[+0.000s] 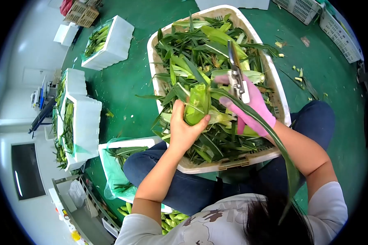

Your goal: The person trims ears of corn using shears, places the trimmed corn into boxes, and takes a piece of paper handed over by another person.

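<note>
My bare left hand (pixel 185 126) is wrapped round a green corn ear (pixel 198 105) in its husk, held over a large white crate (pixel 279 102) of husks and leaves. My right hand (pixel 251 104), in a pink glove, is closed on a metal cutting tool (pixel 236 77) with a white handle part, its dark blade pointing away from me. The tool is to the right of the ear. A long green leaf (pixel 270 132) trails from near the ear across my right wrist and forearm.
White foam boxes of corn and leaves (pixel 120 43) stand on the green floor at the left. Another lined box (pixel 110 157) is beside my knee. Green ears (pixel 173 220) lie below it. Plastic crates (pixel 341 38) stand at the upper right, near scattered scraps.
</note>
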